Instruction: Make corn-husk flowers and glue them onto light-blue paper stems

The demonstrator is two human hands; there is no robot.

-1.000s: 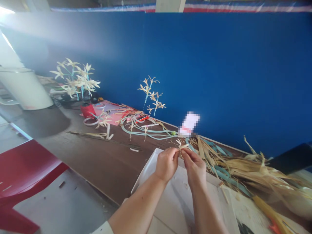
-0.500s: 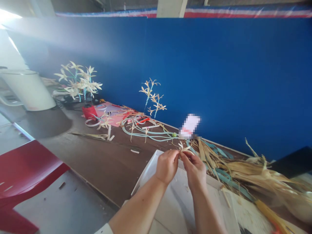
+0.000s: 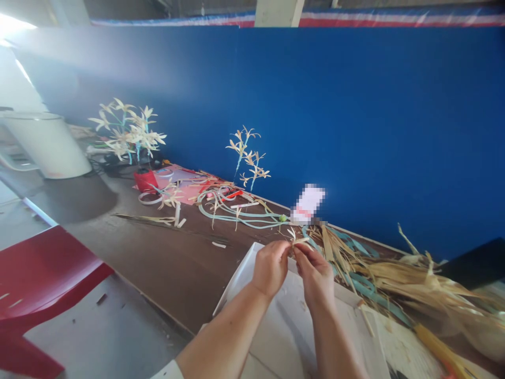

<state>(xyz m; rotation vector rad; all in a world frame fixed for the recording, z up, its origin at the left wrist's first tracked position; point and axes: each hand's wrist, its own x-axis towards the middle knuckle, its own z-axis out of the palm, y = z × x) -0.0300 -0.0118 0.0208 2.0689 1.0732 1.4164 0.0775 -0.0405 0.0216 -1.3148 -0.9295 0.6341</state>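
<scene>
Between my fingertips is a small pale flower [image 3: 294,239] made of dried strips, its petals pointing up and to the right. My left hand [image 3: 271,267] pinches it from the left, fingers closed. My right hand [image 3: 315,271] grips it from the right with thumb and fingers pressed together. The flower's lower part is hidden by my fingers. Both hands are above the far edge of a shallow white box [image 3: 239,279]. Just beyond them lie light blue strips [image 3: 260,226] and a pixelated card [image 3: 307,204].
Pale flowers [image 3: 136,129] stand in a red pot [image 3: 145,180] at the left, near a white mug [image 3: 47,145]. Another flower stem [image 3: 252,158] rises before the blue panel [image 3: 374,116]. Dried husks [image 3: 414,276] and a yellow-handled tool [image 3: 437,350] lie at right. A red stool [image 3: 51,268] is at lower left.
</scene>
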